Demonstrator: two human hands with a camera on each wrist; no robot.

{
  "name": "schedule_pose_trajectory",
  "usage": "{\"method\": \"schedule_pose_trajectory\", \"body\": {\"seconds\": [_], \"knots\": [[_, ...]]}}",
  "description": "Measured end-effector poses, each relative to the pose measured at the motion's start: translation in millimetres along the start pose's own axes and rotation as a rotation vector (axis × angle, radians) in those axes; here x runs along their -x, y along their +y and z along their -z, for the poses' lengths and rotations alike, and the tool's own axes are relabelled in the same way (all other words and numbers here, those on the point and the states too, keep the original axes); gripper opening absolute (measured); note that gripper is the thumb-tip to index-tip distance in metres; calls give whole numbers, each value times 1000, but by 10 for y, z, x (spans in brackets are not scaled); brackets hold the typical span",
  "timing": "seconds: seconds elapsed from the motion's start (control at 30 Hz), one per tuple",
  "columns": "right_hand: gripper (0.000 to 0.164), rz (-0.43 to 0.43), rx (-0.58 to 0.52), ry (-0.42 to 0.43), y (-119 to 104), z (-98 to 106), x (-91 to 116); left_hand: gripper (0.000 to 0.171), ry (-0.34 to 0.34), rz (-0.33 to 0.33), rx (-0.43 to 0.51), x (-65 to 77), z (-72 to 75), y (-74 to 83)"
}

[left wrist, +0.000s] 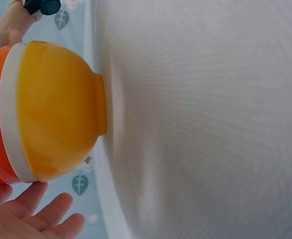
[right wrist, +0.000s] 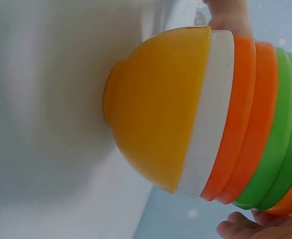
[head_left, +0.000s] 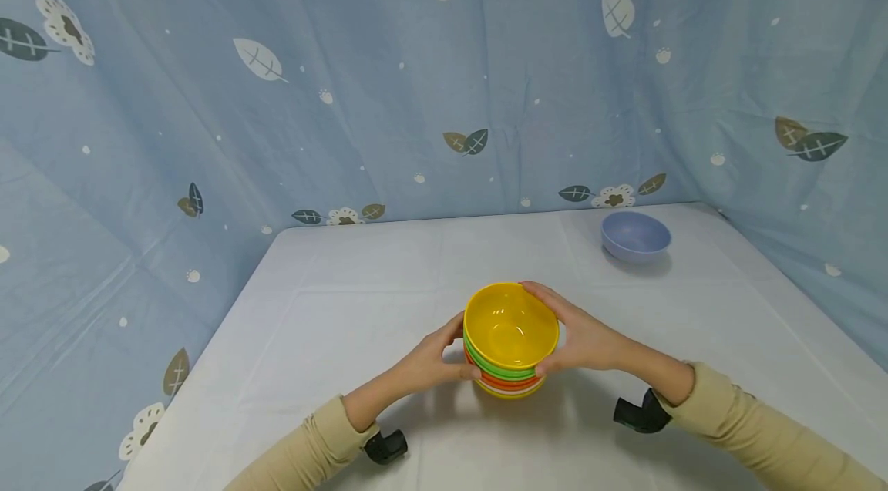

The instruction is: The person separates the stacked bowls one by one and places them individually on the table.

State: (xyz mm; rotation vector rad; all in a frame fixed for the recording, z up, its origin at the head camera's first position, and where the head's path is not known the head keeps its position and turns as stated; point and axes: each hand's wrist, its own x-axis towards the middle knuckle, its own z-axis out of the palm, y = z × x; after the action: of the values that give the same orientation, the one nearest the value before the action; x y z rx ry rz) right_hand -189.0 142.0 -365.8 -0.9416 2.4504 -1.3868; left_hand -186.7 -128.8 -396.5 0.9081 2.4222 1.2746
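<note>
A nested stack of bowls stands upright between my two hands. Its top is a yellow bowl (head_left: 509, 325), seen from above with nothing inside. Below it come green bowls (right wrist: 272, 129), orange bowls (right wrist: 245, 119), a white bowl (right wrist: 210, 109) and a yellow bottom bowl (left wrist: 61, 109), whose foot is right at the tablecloth. My left hand (head_left: 430, 364) holds the stack's left side, thumb in front, its other fingers spread near the white and orange rims in the left wrist view. From the right, my right hand (head_left: 586, 333) grips the upper bowls, thumb in front and fingers at the back rim.
A periwinkle-blue bowl (head_left: 634, 238) sits alone at the table's back right. White cloth (head_left: 347, 306) covers the table. A blue patterned curtain (head_left: 388, 90) hangs behind and along the sides. Black wrist cameras (head_left: 641, 412) jut out below both sleeves.
</note>
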Motion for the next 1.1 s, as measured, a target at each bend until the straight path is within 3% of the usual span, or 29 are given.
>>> {"method": "schedule_pose_trajectory", "body": {"seconds": [0.23, 0.53, 1.1], "knots": [[104, 3, 16, 24, 10, -10, -6, 86, 21, -35, -19, -21, -29, -115], [103, -7, 13, 30, -6, 30, -2, 85, 12, -30, 0, -19, -24, -93], [100, -34, 17, 47, -121, 286, -65, 82, 17, -42, 20, -17, -30, -114]]}}
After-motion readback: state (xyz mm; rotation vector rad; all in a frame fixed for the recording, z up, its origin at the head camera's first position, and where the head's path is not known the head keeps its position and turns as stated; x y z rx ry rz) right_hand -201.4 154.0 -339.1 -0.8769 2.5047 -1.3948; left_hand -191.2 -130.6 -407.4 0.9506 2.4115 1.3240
